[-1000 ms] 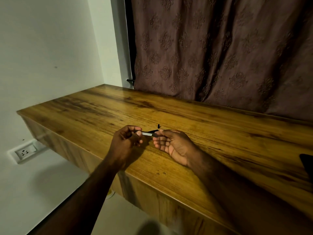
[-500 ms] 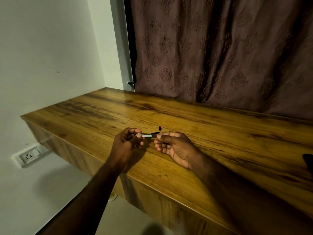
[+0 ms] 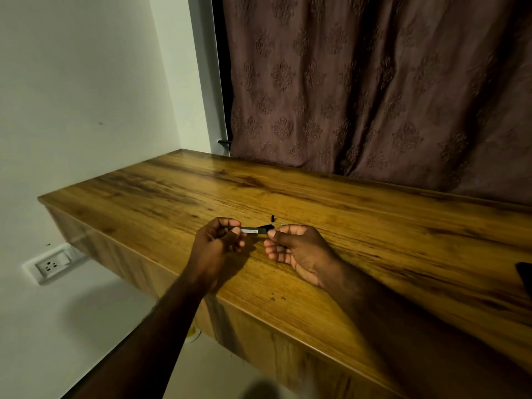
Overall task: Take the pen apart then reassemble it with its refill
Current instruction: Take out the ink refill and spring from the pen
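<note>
Here we are with the pen (image 3: 252,230) stretched between both hands, held just above the surface (image 3: 374,226) and close to its near edge. Our left hand (image 3: 214,246) curls round the pale barrel end, thumb and forefinger pinching it. Our right hand (image 3: 298,249) pinches the dark tip end between thumb and forefinger, the other fingers loosely curled beneath.

The long axis runs straight from one hand to the other, left to right across us. Any pull or twist, we judge, goes along that line, with the hands drawing apart. Neither hand is nearer, since each has an end.

Just beyond the pen a small black piece (image 3: 272,218) stands on the wood, and beside it lies a tiny pale bit (image 3: 282,224), too small to name. They're likely parts already off, so we reckon we're mid-dismantling. We can't tell whether the refill is in or out.

The surface is a long wood-grain slab against a pale wall (image 3: 86,82), with a patterned brown curtain (image 3: 374,96) behind. There's a socket (image 3: 53,266) low on the left and something dark (image 3: 525,273) at the right edge.
</note>
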{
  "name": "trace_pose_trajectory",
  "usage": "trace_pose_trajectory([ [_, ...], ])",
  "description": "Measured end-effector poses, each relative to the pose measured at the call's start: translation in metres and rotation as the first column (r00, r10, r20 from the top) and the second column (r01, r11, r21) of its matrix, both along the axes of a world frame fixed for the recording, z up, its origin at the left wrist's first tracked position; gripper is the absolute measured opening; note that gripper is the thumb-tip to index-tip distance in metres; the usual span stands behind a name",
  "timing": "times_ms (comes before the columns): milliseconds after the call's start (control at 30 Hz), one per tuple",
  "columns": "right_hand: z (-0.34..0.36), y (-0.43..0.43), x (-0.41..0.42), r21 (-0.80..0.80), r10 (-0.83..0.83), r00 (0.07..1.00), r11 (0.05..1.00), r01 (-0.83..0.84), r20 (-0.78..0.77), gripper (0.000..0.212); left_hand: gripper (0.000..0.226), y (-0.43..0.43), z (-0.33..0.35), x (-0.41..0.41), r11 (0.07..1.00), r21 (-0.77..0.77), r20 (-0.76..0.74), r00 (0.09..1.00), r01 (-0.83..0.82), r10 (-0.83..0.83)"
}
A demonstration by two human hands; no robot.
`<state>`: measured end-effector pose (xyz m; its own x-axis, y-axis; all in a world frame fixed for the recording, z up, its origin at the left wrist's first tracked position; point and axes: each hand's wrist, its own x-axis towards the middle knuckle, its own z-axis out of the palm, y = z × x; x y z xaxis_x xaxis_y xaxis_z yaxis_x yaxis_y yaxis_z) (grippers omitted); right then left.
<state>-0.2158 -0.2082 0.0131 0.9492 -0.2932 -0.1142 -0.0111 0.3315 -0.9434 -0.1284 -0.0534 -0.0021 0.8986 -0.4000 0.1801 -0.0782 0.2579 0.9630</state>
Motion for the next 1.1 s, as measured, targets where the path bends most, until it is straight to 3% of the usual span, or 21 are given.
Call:
trace_pose_trajectory([
  [233, -0.002, -0.006, -0.001, -0.120, -0.090, 0.995, 0.988, 0.093, 0.031, 0.012, 0.018, 0.002, 0.002, 0.000, 0.997, -0.069, -0.050, 0.998, -0.030, 0.027],
  [533, -0.003, -0.011, -0.002, -0.136, -0.152, 0.985, 0.978, 0.161, 0.076, 0.011, 0.019, 0.004, 0.002, 0.005, 0.973, -0.186, -0.144, 0.983, -0.137, 0.111],
  [833, -0.005, -0.008, -0.001, -0.196, -0.181, 0.978, 0.960, 0.199, 0.105, 0.013, 0.013, 0.006, 0.014, -0.006, 0.940, -0.320, -0.255, 0.966, -0.120, 0.037],
  [1100, -0.004, -0.007, -0.002, -0.199, -0.187, 0.970, 0.956, 0.216, 0.155, 0.016, 0.017, 0.005, 0.012, -0.005, 0.985, -0.168, -0.148, 0.989, -0.047, 0.022],
])
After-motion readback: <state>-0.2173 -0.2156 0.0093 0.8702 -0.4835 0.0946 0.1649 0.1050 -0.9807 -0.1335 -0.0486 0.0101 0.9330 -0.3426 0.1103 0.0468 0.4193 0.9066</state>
